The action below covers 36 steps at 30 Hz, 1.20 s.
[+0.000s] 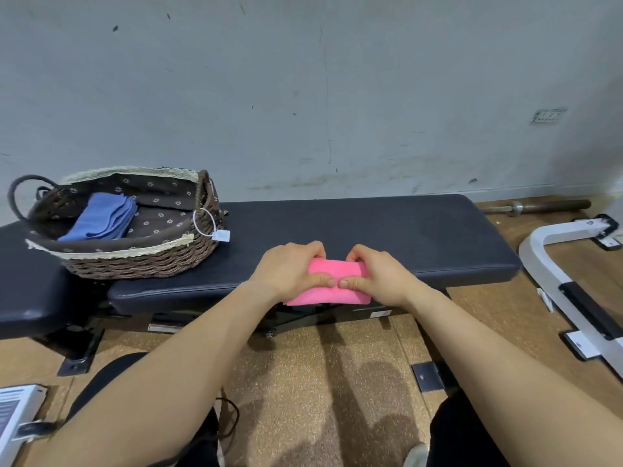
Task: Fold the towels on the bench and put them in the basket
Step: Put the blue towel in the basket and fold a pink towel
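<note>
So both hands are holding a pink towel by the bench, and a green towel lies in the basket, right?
Not quite. The head view shows a blue towel, not a green one, in the basket. The left hand and right hand do hold the pink towel by the bench.

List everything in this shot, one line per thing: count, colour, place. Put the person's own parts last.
pink folded towel: one, pink, at the bench's near edge, between both hands
blue folded towels: one stack, blue, inside the basket, left side; number unclear
woven wicker basket: one, brown with flowered brown lining, on the bench's left part
paper tag: one, white, hanging at the basket's right side
padded bench: one, black, along the wall
metal bar: one, dark, on the floor by the wall, right
metal frame: one, white, on the floor, right
left hand: one, pinching the towel's left part
right hand: one, pinching the towel's right part
</note>
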{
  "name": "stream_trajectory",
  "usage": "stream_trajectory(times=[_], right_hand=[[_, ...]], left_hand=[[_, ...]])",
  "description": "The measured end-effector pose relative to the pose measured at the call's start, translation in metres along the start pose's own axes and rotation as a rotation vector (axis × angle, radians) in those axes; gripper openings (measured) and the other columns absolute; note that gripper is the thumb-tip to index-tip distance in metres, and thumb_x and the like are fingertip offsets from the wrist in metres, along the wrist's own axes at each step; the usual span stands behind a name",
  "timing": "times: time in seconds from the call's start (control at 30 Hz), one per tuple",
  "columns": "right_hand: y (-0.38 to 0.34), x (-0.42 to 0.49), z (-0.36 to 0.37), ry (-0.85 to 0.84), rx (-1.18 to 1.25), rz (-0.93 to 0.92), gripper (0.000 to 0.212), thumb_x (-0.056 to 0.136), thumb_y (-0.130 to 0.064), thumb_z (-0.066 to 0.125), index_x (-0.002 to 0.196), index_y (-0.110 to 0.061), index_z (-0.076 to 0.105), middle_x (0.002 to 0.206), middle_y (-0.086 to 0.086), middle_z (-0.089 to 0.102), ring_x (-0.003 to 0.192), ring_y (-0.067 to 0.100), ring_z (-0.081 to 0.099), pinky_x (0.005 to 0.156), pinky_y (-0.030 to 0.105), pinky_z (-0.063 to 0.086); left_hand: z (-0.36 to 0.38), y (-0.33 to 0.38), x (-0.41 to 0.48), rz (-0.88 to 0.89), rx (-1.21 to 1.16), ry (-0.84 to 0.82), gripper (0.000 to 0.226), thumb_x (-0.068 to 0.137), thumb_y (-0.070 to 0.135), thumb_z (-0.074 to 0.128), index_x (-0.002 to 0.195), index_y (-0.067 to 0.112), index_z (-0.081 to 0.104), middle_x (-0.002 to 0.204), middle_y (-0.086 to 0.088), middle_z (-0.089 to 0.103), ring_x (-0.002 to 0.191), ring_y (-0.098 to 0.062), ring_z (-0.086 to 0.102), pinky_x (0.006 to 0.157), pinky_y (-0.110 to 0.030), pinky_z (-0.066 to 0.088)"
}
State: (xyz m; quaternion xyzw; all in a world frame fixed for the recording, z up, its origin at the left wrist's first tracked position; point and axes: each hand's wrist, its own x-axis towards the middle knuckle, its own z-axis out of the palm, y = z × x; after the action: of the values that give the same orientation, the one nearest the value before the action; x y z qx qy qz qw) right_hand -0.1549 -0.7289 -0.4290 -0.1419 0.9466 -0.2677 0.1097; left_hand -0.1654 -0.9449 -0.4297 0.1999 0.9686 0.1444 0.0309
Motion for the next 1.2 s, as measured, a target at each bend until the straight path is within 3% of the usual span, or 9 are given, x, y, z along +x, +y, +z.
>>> stream_trajectory(times=[0.13, 0.23, 0.33, 0.5, 0.67, 0.77, 0.9, 1.07, 1.2], right_hand=[[-0.048, 0.006, -0.028, -0.020, 0.181, -0.070, 0.033, 0.085, -0.042, 0.076, 0.106, -0.023, 0.060, 0.101, -0.007, 0.065, 0.091, 0.012, 0.063, 0.075, 0.030, 0.053], [-0.095, 0.023, -0.045, -0.052, 0.424, -0.082, 0.038, 0.087, -0.033, 0.076, 0.117, -0.017, 0.060, 0.111, -0.001, 0.069, 0.100, 0.014, 0.067, 0.084, 0.027, 0.056], [-0.148, 0.047, -0.048, -0.090, 0.619, -0.106, 0.051, 0.085, -0.021, 0.079, 0.129, -0.014, 0.054, 0.120, 0.006, 0.067, 0.103, 0.014, 0.068, 0.077, 0.022, 0.057], [-0.237, 0.100, -0.037, 0.003, 0.507, -0.228, 0.048, 0.087, -0.009, 0.074, 0.131, -0.011, 0.053, 0.106, 0.003, 0.064, 0.104, 0.025, 0.066, 0.092, 0.041, 0.057], [-0.296, 0.161, -0.014, 0.120, 0.282, -0.308, 0.047, 0.089, -0.011, 0.065, 0.135, -0.014, 0.053, 0.120, 0.004, 0.062, 0.107, 0.020, 0.059, 0.088, 0.025, 0.044], [-0.311, 0.194, 0.002, 0.122, 0.272, -0.294, 0.047, 0.091, -0.006, 0.059, 0.137, -0.011, 0.052, 0.129, 0.007, 0.061, 0.116, 0.022, 0.057, 0.081, 0.017, 0.037], [-0.318, 0.229, 0.031, 0.086, 0.158, -0.292, 0.050, 0.090, -0.001, 0.055, 0.139, -0.011, 0.052, 0.135, 0.009, 0.060, 0.124, 0.026, 0.055, 0.088, 0.018, 0.036], [-0.321, 0.252, 0.069, -0.017, -0.052, -0.253, 0.045, 0.088, 0.001, 0.048, 0.131, -0.008, 0.057, 0.128, 0.015, 0.063, 0.119, 0.033, 0.057, 0.093, 0.033, 0.047], [-0.322, 0.260, 0.088, -0.091, -0.152, -0.205, 0.042, 0.088, -0.001, 0.047, 0.128, -0.006, 0.058, 0.127, 0.015, 0.063, 0.118, 0.034, 0.057, 0.094, 0.037, 0.049]], left_hand=[[-0.043, -0.019, -0.027, -0.116, -0.220, 0.054, 0.050, 0.070, 0.076, 0.065, 0.098, 0.036, 0.059, 0.091, 0.014, 0.064, 0.085, -0.011, 0.059, 0.074, -0.035, 0.049], [-0.080, -0.039, -0.054, -0.206, -0.417, 0.207, 0.038, 0.073, 0.065, 0.073, 0.088, 0.032, 0.061, 0.085, 0.014, 0.064, 0.079, -0.008, 0.060, 0.065, -0.028, 0.044], [-0.116, -0.065, -0.076, -0.322, -0.503, 0.364, 0.036, 0.076, 0.060, 0.074, 0.087, 0.026, 0.066, 0.083, 0.010, 0.067, 0.077, -0.007, 0.062, 0.061, -0.027, 0.041], [-0.159, -0.117, -0.102, -0.460, -0.629, 0.479, 0.041, 0.083, 0.052, 0.071, 0.098, 0.015, 0.066, 0.088, 0.004, 0.070, 0.078, -0.013, 0.065, 0.069, -0.031, 0.050], [-0.186, -0.176, -0.113, -0.492, -0.830, 0.341, 0.022, 0.089, 0.020, 0.071, 0.110, 0.018, 0.065, 0.089, 0.003, 0.073, 0.077, -0.007, 0.070, 0.069, -0.020, 0.052], [-0.189, -0.213, -0.108, -0.514, -0.867, 0.333, 0.025, 0.086, 0.007, 0.073, 0.108, 0.016, 0.065, 0.085, -0.003, 0.071, 0.079, -0.015, 0.069, 0.079, -0.030, 0.055], [-0.179, -0.260, -0.090, -0.628, -0.668, 0.274, 0.026, 0.078, 0.020, 0.083, 0.099, 0.017, 0.067, 0.079, 0.002, 0.065, 0.075, -0.014, 0.061, 0.072, -0.028, 0.048], [-0.165, -0.279, -0.073, -0.680, -0.346, 0.005, 0.030, 0.075, 0.033, 0.083, 0.085, 0.009, 0.067, 0.070, 0.000, 0.062, 0.068, -0.019, 0.054, 0.069, -0.030, 0.042], [-0.155, -0.280, -0.064, -0.721, -0.209, -0.173, 0.042, 0.078, 0.039, 0.080, 0.064, 0.014, 0.050, 0.061, -0.003, 0.056, 0.059, -0.022, 0.051, 0.058, -0.029, 0.039]])
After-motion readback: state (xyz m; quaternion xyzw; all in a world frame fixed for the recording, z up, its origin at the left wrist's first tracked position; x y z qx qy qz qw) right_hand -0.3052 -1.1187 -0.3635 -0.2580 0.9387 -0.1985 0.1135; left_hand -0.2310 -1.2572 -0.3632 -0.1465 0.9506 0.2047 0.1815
